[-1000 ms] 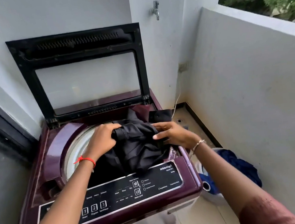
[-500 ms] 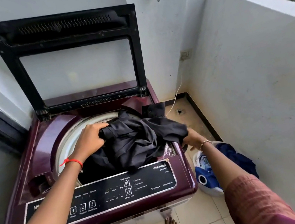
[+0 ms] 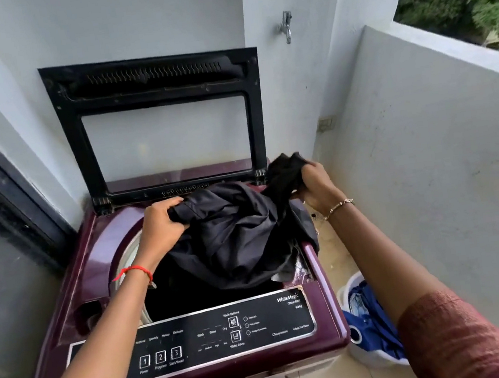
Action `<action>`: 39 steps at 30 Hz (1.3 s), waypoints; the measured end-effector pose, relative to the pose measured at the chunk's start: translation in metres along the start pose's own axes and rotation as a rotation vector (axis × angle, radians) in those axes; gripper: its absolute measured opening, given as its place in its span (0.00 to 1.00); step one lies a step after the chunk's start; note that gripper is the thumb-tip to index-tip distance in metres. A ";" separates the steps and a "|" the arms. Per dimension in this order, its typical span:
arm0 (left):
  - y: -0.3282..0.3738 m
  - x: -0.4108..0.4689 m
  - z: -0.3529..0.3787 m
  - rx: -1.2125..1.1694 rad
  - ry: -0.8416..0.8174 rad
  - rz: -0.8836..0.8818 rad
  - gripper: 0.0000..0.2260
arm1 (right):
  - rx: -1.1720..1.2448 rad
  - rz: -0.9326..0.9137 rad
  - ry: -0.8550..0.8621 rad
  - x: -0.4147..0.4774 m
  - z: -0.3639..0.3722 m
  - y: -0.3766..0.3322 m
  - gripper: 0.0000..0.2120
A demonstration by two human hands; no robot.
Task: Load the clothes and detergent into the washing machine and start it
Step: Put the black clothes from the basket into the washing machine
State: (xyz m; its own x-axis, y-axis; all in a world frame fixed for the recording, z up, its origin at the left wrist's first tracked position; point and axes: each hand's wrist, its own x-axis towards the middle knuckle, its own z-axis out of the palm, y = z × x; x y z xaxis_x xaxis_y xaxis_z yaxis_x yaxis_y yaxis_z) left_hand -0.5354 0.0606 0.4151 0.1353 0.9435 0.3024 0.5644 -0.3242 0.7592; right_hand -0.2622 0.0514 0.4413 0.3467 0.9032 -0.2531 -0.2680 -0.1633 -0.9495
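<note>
Left hand (image 3: 160,225) and right hand (image 3: 317,189) both clutching the black garment (image 3: 239,238) over the open drum!

Nearest, the washing machine (image 3: 93,274) shows its control panel (image 3: 217,337), a white basket (image 3: 370,361) of blue clothes on the floor just right. Each hand's fingers curl tight into bunched cloth, the rest sagging into the tub and across its right rim. Behind, the lid (image 3: 156,80) stands upright.
</note>
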 end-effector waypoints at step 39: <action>-0.127 -0.001 0.035 0.082 -0.251 -0.468 0.20 | -0.101 0.304 -0.110 0.050 0.092 0.136 0.17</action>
State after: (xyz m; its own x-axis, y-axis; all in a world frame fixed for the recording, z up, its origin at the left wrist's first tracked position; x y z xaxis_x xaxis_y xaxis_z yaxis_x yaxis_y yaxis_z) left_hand -0.5791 0.1036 0.2983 0.0388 0.9766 -0.2117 0.6712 0.1315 0.7295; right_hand -0.3640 0.1111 0.3167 0.1638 0.8439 -0.5110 -0.2515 -0.4651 -0.8488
